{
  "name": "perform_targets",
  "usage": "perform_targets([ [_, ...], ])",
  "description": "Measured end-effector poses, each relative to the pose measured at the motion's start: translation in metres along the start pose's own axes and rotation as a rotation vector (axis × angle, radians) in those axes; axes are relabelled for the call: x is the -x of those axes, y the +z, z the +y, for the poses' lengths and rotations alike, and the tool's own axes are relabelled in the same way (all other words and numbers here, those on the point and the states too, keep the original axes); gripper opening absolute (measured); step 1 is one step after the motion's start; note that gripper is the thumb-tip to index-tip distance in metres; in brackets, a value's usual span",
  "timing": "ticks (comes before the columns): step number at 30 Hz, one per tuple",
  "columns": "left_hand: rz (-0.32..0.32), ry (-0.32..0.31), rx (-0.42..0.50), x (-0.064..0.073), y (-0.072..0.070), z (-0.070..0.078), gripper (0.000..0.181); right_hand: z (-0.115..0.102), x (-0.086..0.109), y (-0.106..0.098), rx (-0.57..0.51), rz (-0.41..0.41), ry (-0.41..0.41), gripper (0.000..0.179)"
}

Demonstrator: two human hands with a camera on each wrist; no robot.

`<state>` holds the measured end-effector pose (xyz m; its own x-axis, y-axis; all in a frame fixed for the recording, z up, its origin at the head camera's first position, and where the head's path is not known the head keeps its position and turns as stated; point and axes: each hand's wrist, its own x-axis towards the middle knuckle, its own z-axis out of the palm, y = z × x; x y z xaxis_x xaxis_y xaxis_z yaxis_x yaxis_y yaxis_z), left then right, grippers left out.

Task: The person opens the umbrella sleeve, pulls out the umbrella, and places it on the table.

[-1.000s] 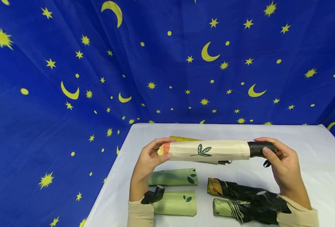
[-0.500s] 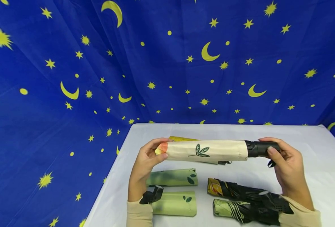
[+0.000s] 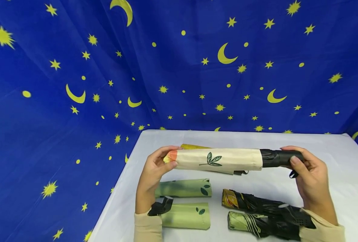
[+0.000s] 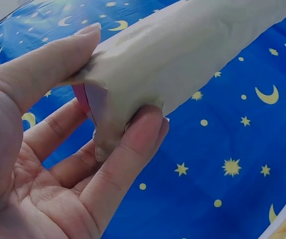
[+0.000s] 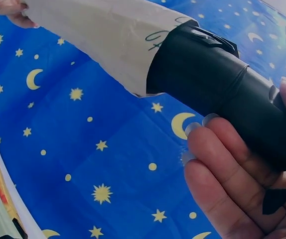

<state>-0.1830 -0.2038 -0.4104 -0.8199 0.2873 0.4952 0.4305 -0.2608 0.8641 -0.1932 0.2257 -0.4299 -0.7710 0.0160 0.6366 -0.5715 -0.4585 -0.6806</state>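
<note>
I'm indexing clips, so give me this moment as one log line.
left hand: pinches cream sleeve | right hand: grips black umbrella handle | handle: sticks out of sleeve

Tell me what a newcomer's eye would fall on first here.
Probably the blue moon-and-star backdrop, which fills most of the head view behind the table. Next comes the cream cover, held above the table: the left hand grips one end, while the right hand holds the black handle sticking out of the other.

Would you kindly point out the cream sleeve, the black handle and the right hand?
Cream sleeve [image 3: 218,159], head view: its leaf-printed side.
Black handle [image 5: 265,117], right wrist view: its smooth side.
Right hand [image 3: 313,174], head view: middle of the hand.
</note>
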Motion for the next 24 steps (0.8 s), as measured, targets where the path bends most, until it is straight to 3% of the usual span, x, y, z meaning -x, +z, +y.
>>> perform_targets([
  [16, 0.006, 0.026, -0.003, -0.0017, -0.0035, 0.0012, 0.042, 0.0014, 0.0018, -0.0025, -0.12, 0.039, -0.03, 0.029],
  [24, 0.062, 0.029, -0.027, 0.0006, -0.0066, 0.0019, 0.041, 0.0016, 0.0007, -0.0042, -0.119, 0.061, -0.014, 0.029],
])
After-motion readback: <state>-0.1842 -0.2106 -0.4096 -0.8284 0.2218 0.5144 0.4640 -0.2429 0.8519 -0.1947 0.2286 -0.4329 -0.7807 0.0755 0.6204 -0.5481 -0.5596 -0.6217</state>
